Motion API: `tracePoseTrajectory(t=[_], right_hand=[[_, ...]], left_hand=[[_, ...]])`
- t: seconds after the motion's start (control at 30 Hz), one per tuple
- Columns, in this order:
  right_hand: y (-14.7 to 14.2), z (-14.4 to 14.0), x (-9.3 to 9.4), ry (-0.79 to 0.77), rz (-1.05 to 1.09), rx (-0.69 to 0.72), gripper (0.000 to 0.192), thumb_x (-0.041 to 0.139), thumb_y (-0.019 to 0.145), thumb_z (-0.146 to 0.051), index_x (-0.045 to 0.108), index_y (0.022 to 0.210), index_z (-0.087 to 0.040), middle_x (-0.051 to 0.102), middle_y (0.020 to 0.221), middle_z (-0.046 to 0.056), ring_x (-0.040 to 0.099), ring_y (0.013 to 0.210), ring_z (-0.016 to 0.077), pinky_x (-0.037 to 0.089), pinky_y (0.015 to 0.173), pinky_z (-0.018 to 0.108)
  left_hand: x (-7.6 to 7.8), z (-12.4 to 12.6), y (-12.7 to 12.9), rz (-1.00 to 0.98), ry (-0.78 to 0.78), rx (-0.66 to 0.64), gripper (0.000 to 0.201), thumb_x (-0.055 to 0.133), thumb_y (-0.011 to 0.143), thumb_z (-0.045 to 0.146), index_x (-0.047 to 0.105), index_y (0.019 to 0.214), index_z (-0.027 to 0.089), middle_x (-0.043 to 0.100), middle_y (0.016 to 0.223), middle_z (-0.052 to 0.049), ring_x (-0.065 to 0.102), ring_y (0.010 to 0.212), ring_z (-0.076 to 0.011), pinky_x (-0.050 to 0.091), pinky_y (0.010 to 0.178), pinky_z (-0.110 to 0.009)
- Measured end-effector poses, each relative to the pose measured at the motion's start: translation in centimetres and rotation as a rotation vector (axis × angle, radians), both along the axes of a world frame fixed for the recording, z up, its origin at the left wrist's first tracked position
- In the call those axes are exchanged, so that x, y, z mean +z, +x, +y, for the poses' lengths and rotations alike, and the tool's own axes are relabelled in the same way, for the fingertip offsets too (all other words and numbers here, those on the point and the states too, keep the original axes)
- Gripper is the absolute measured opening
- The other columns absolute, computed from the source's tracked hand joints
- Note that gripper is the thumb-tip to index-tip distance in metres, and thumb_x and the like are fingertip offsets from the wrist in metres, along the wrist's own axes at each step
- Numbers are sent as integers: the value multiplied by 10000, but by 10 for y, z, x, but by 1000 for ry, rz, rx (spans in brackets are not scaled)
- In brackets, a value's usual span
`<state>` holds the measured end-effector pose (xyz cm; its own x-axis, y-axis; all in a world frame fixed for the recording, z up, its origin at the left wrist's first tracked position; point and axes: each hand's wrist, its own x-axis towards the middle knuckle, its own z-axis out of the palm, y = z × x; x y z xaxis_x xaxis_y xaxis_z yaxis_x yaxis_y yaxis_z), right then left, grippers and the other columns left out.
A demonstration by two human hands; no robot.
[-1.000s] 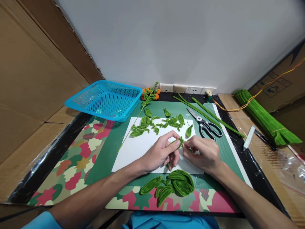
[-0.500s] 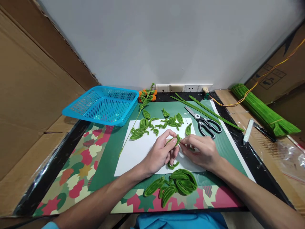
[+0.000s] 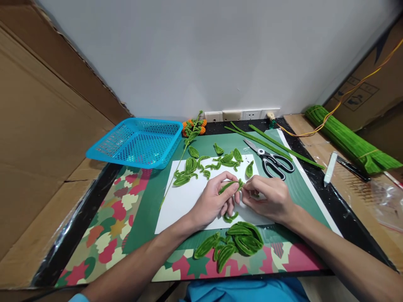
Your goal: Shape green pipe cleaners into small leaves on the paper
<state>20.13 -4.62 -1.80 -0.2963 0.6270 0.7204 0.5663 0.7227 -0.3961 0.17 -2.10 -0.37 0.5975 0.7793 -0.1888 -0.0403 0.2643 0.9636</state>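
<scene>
Left hand [image 3: 214, 201] and right hand [image 3: 267, 199] pinching one fuzzy green pipe-cleaner leaf [image 3: 231, 185] between fingertips, above white paper sheet's [image 3: 179, 201] near edge.

You are sitting at a small handicraft workstation, a makeshift piecework corner rather than a home room; the desk [image 3: 94, 197] is walled in by plain cardboard sheets [image 3: 40, 138] on both sides and backed by a bare grey wall with a strip of wall sockets [image 3: 241, 114]; a green cutting mat [image 3: 296, 193] and a sheet of white paper [image 3: 185, 201] cover your work area; scissors [image 3: 270, 160], a thick bundle of green pipe cleaners [image 3: 349, 142], heaps of finished chenille leaves [image 3: 239, 242], a blue plastic basket [image 3: 138, 141] and a sample flower stem [image 3: 192, 130] all point to repeated production of artificial flowers.
</scene>
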Motion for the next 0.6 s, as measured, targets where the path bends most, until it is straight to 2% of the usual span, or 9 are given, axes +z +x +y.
tracePoseTrajectory(t=[0.13, 0.3, 0.37, 0.47, 0.6], right_hand=[[2, 0, 9, -189, 95, 79, 112, 604, 961, -118, 632, 880, -190, 659, 730, 15, 598, 601, 135, 476, 562, 253], [-1, 0, 14, -415, 280, 89, 29, 665, 969, -169, 687, 965, -189, 719, 819, 20, 689, 649, 138, 564, 604, 243], [-3, 0, 13, -476, 329, 94, 52, 702, 951, -194, 692, 1002, -188, 739, 868, 31, 712, 668, 144, 586, 599, 241], [-5, -1, 9, -522, 370, 102, 81, 715, 952, -208, 701, 1027, -184, 753, 871, 36, 721, 663, 146, 595, 589, 240], [-6, -2, 9, -489, 371, 111, 79, 703, 972, -207, 713, 1046, -180, 757, 875, 45, 714, 652, 146, 588, 580, 247]], left_hand=[[3, 5, -2, -19, -43, 6, 310, 721, 966, 448, 567, 1008, 182, 655, 689, 41, 566, 403, -64, 390, 345, -126], [5, 7, -4, -46, -69, 7, 299, 730, 959, 439, 584, 992, 180, 665, 683, 34, 579, 405, -70, 394, 353, -127], [4, 6, -4, -65, -63, 5, 275, 710, 975, 427, 581, 995, 185, 665, 690, 35, 589, 410, -74, 398, 356, -130], [4, 5, -5, -79, -62, 5, 251, 691, 990, 413, 585, 995, 186, 660, 703, 33, 607, 421, -85, 413, 355, -143], [7, 5, -6, -107, -109, 0, 228, 702, 983, 380, 591, 984, 180, 668, 702, 23, 604, 427, -85, 405, 354, -145]])
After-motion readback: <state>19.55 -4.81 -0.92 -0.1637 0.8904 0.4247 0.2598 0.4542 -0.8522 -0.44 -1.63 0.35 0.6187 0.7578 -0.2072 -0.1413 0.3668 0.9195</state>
